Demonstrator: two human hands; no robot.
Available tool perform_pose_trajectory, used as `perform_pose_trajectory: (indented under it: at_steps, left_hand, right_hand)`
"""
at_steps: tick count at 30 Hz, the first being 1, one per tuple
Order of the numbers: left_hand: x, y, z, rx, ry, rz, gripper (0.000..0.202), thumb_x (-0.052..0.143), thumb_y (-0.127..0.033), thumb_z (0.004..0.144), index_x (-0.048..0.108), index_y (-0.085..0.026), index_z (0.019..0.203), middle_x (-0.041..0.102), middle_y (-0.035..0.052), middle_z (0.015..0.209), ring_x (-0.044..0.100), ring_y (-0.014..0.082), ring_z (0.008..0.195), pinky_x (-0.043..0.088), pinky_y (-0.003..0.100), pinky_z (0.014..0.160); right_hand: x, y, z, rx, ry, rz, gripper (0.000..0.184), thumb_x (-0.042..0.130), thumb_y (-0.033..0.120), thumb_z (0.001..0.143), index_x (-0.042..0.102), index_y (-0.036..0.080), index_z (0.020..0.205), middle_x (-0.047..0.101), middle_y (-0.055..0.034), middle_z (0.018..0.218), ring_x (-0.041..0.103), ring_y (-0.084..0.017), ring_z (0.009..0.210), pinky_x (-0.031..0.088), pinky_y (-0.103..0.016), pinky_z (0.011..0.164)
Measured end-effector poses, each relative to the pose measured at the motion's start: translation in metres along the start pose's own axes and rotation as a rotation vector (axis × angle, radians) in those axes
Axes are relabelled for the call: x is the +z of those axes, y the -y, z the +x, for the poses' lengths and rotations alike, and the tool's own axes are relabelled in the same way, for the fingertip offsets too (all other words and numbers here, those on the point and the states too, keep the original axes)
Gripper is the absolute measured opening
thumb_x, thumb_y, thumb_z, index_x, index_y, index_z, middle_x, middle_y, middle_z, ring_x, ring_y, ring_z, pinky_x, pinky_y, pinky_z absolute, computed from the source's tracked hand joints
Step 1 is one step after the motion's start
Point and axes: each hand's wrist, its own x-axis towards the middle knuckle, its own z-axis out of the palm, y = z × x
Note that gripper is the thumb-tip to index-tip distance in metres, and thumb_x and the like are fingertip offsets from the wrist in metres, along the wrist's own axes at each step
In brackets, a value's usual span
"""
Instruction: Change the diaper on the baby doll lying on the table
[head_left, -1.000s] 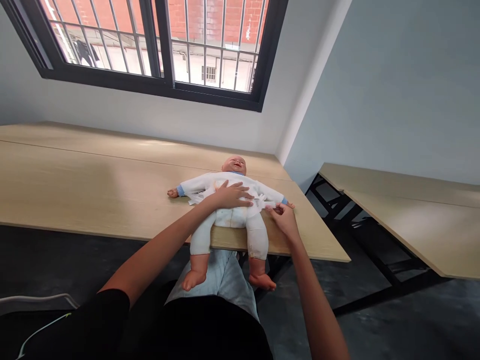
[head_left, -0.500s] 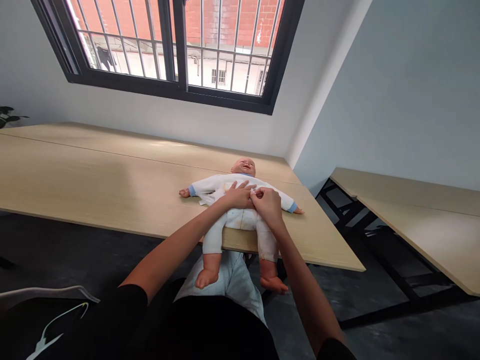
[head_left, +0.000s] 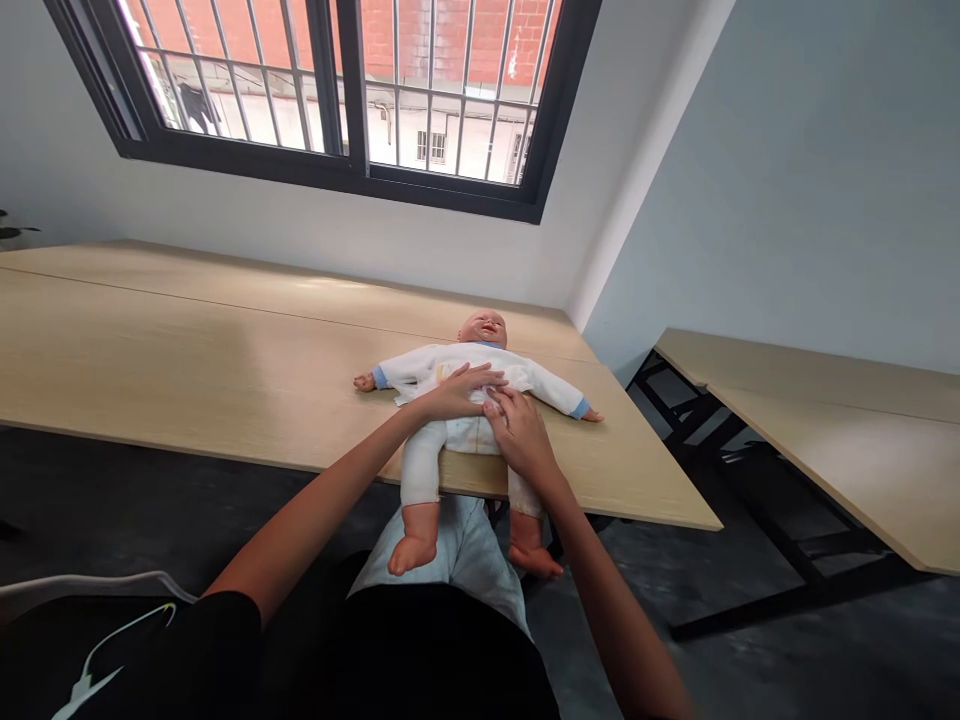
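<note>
A baby doll (head_left: 412, 460) lies on its back at the table's front edge, in a white suit with blue cuffs. Its arms are spread, and its legs hang over the edge towards me. Across its belly my left hand (head_left: 463, 391) lies flat, fingers stretched out to the right. My right hand (head_left: 519, 428) rests against the doll's lower right front, fingers extended and close to the left fingertips. White cloth shows around and beneath both hands. Exactly what the right fingertips touch is too small to make out.
The long wooden table (head_left: 187, 370) runs along the wall under a barred window (head_left: 247, 165). A second wooden table (head_left: 825, 430) stands to the right across a gap. At lower left are a chair edge (head_left: 90, 583) and a white cable (head_left: 94, 660).
My right hand has gone from a pinch at the doll's belly to stretched fingers lying on it. My left hand stays flat on the belly. The view has shifted slightly.
</note>
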Motion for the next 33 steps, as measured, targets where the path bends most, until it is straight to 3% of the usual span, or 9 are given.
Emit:
perform_pose_trajectory:
  at_steps: [8,13,17,20,23,27,30,33]
  left_hand:
    - [0.004,0.000,-0.029,-0.017,-0.178,-0.106,0.047,0.058,-0.050,0.092,0.063,-0.024,0.131,0.043,0.0076,0.157,0.027,0.0266,0.152,0.011,0.049,0.127]
    - [0.014,0.003,-0.035,-0.048,-0.331,-0.171,0.047,0.061,-0.049,0.090,0.065,-0.021,0.127,0.048,0.0105,0.153,0.034,0.0283,0.149,0.022,0.046,0.125]
    - [0.016,0.023,-0.057,-0.169,-0.565,-0.219,0.039,0.042,-0.042,0.098,0.062,-0.017,0.121,0.062,0.0126,0.135,0.056,0.0238,0.128,0.046,0.039,0.108]
    - [0.009,0.049,-0.081,-0.311,-0.699,-0.189,0.031,0.041,-0.034,0.094,0.063,-0.015,0.107,0.069,0.0137,0.114,0.064,0.0249,0.106,0.052,0.042,0.094]
    - [0.000,0.069,-0.096,-0.380,-0.684,-0.136,0.016,0.060,-0.030,0.080,0.065,-0.017,0.088,0.071,0.0098,0.097,0.063,0.0266,0.096,0.049,0.045,0.095]
    - [-0.004,0.079,-0.094,-0.435,-0.647,-0.070,0.020,0.077,-0.026,0.064,0.064,-0.019,0.077,0.069,0.0064,0.086,0.060,0.0303,0.098,0.040,0.050,0.103]
    - [-0.002,0.080,-0.088,-0.476,-0.651,-0.055,0.018,0.075,-0.023,0.065,0.062,-0.019,0.077,0.066,0.0046,0.078,0.058,0.0296,0.094,0.041,0.049,0.098]
    - [-0.001,0.080,-0.087,-0.489,-0.663,-0.072,0.018,0.070,-0.021,0.070,0.062,-0.020,0.085,0.063,0.0018,0.074,0.058,0.0250,0.086,0.044,0.040,0.086]
  right_hand:
    - [0.000,-0.004,-0.003,-0.035,-0.030,0.051,0.044,0.041,0.042,0.102,0.064,0.012,0.123,0.059,-0.0130,0.134,0.051,-0.027,0.127,0.037,-0.042,0.115]
    - [-0.003,-0.003,-0.006,-0.075,0.016,-0.022,0.051,0.040,0.042,0.103,0.046,0.016,0.146,0.046,-0.0080,0.151,0.041,-0.025,0.141,0.031,-0.046,0.120]
    - [-0.005,0.001,-0.005,-0.053,0.144,-0.147,0.044,0.036,0.035,0.105,0.049,0.022,0.145,0.042,-0.0021,0.154,0.034,-0.027,0.146,0.024,-0.056,0.121]
    - [-0.005,0.002,-0.005,-0.055,0.147,-0.184,0.044,0.041,0.039,0.104,0.051,0.022,0.144,0.043,-0.0031,0.153,0.036,-0.027,0.146,0.024,-0.057,0.121]
    - [-0.004,0.001,-0.005,-0.077,0.120,-0.198,0.048,0.049,0.043,0.101,0.050,0.021,0.143,0.042,-0.0039,0.154,0.037,-0.028,0.145,0.026,-0.056,0.121]
    - [-0.003,-0.001,-0.006,-0.083,0.097,-0.178,0.049,0.052,0.043,0.100,0.052,0.020,0.142,0.044,-0.0028,0.153,0.039,-0.027,0.143,0.031,-0.051,0.119]
    - [-0.003,-0.001,-0.007,-0.082,0.102,-0.174,0.049,0.053,0.042,0.099,0.052,0.018,0.142,0.044,-0.0034,0.153,0.039,-0.027,0.143,0.033,-0.048,0.118]
    - [-0.005,0.001,-0.007,-0.082,0.099,-0.169,0.047,0.053,0.041,0.100,0.053,0.018,0.140,0.045,-0.0054,0.152,0.040,-0.028,0.142,0.028,-0.052,0.119]
